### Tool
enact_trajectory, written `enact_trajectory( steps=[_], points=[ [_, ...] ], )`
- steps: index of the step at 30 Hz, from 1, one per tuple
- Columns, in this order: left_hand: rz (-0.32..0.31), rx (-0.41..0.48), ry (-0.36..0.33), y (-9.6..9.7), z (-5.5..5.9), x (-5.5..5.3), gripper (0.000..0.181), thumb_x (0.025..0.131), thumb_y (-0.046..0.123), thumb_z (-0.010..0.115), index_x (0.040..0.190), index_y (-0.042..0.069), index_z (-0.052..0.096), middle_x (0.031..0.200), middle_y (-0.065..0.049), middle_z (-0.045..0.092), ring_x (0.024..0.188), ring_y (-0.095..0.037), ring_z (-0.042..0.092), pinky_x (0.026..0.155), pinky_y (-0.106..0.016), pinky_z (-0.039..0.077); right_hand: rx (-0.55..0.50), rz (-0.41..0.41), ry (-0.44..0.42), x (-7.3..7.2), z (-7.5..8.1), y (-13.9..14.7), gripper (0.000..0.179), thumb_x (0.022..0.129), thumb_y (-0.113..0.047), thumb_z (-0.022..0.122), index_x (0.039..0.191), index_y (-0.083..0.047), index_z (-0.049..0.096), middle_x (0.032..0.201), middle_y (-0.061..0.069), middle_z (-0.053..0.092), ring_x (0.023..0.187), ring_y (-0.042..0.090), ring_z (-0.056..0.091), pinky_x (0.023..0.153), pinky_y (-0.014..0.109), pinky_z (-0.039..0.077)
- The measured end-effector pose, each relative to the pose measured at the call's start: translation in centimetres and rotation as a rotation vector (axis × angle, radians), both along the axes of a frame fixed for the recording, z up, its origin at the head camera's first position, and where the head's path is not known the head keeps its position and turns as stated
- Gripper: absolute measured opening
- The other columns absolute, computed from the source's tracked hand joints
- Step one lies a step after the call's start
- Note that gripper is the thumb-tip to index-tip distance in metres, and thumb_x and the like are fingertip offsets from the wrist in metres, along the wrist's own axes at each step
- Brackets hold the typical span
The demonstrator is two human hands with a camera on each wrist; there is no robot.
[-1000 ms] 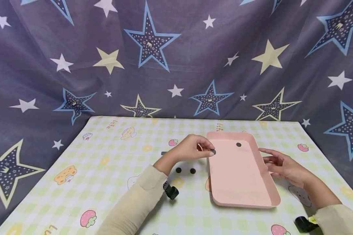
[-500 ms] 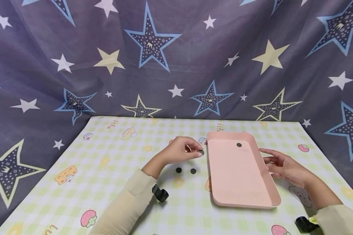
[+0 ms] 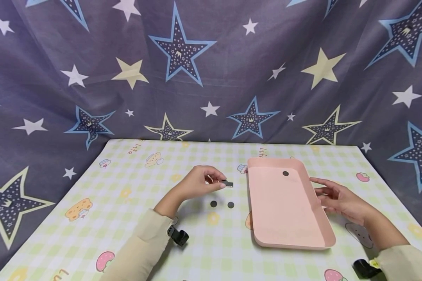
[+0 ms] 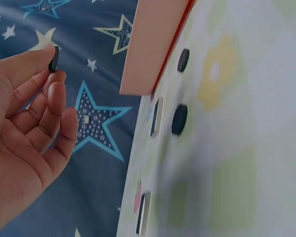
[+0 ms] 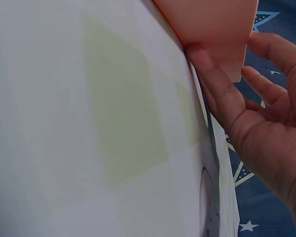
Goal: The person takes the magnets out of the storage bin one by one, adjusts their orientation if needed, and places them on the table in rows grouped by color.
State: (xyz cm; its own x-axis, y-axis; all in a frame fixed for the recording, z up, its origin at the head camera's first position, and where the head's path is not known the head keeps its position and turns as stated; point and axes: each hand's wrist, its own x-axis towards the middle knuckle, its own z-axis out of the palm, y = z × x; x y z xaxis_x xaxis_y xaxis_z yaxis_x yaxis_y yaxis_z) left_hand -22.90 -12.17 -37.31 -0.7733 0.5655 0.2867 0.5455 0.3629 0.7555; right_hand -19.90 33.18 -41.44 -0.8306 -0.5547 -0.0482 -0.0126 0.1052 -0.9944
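My left hand (image 3: 202,182) pinches a small black disc (image 4: 54,59) between thumb and forefinger, above the table left of the pink tray (image 3: 283,212). Just beyond its fingertips in the head view shows a dark rectangular piece (image 3: 229,184) with a pale edge. Two more black discs, a left one (image 3: 213,203) and a right one (image 3: 231,205), lie on the cloth below the hand. Another disc (image 3: 285,173) lies inside the tray near its far end. My right hand (image 3: 342,201) rests its extended fingers against the tray's right wall.
A checked, cartoon-printed cloth (image 3: 126,218) covers the table. The left wrist view shows two flat dark-and-pale rectangular pieces, a farther one (image 4: 157,117) and a nearer one (image 4: 143,214), on it. A star-patterned curtain (image 3: 211,70) hangs behind the far edge.
My left hand has moved left, away from the tray's left rim, with the disc still between its fingertips. The right hand and the tray have stayed in place.
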Motion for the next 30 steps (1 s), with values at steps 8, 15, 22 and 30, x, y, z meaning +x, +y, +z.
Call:
enact_trajectory(
  steps=[8,15,22,30],
  points=[
    [0.057,0.021,-0.022,-2.2,-0.7,0.9,0.012,0.086,0.011,0.076,0.097,0.005,0.074,0.088,0.0,0.071,0.08,-0.013,0.064,0.072,-0.029,0.054,0.01,-0.005,-0.005,0.0,0.1,-0.1,0.06,0.101,0.001,0.047,0.154,-0.021,0.031,0.127,0.003,0.057,0.109,0.018,0.063,0.083,0.04,0.056],
    [0.118,0.0,-0.041,-4.0,-1.1,1.5,0.009,0.087,0.012,0.075,0.095,0.009,0.073,0.084,0.003,0.068,0.075,-0.014,0.06,0.073,-0.03,0.052,0.015,0.001,0.0,0.0,0.1,-0.1,0.06,0.101,0.001,0.047,0.154,-0.022,0.031,0.128,0.002,0.057,0.109,0.018,0.062,0.083,0.041,0.056],
    [0.143,-0.057,-0.09,-5.2,-1.4,1.3,0.011,0.088,0.016,0.074,0.097,0.01,0.074,0.085,0.003,0.068,0.077,-0.016,0.06,0.074,-0.03,0.052,0.013,-0.003,0.001,0.0,0.1,-0.1,0.059,0.101,0.001,0.047,0.153,-0.022,0.032,0.128,0.001,0.058,0.109,0.018,0.063,0.082,0.041,0.056],
    [0.095,-0.107,-0.198,-6.8,-1.8,1.0,0.01,0.086,0.014,0.076,0.095,0.009,0.074,0.085,0.001,0.069,0.074,-0.017,0.058,0.072,-0.031,0.052,0.021,-0.013,-0.003,0.1,0.1,-0.1,0.06,0.101,0.001,0.047,0.154,-0.022,0.031,0.128,0.002,0.057,0.11,0.016,0.062,0.083,0.04,0.056]
  ],
)
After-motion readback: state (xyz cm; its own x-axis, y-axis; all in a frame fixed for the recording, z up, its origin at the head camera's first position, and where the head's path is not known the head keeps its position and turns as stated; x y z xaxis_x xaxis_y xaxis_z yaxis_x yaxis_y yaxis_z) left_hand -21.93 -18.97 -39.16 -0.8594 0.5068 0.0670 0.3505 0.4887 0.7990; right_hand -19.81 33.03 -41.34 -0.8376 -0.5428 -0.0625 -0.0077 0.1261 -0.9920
